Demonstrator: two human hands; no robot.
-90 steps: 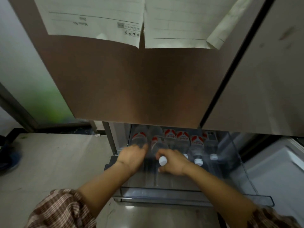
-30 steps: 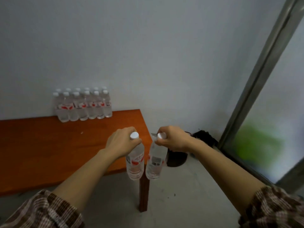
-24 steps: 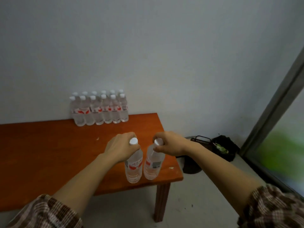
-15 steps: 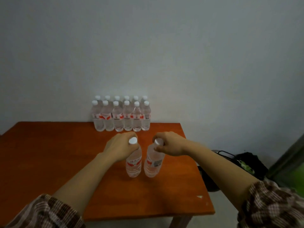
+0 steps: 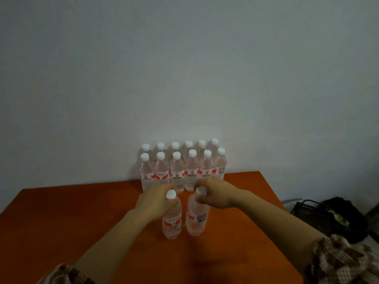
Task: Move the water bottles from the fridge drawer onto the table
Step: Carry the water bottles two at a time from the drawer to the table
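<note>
Two clear, white-capped water bottles are held upright, side by side, over an orange-brown table (image 5: 61,222). The left bottle (image 5: 172,224) is gripped at the neck by the left hand (image 5: 154,204), its cap left showing. The right bottle (image 5: 196,219) is gripped round cap and neck by the right hand (image 5: 217,196). Whether the bases touch the tabletop cannot be told. At twelve o'clock from the pair, a block of twelve bottles (image 5: 182,171) is stood in two rows of six against the pale wall (image 5: 184,68). At three o'clock, beyond the table edge, a black basket (image 5: 305,212) is seen.
</note>
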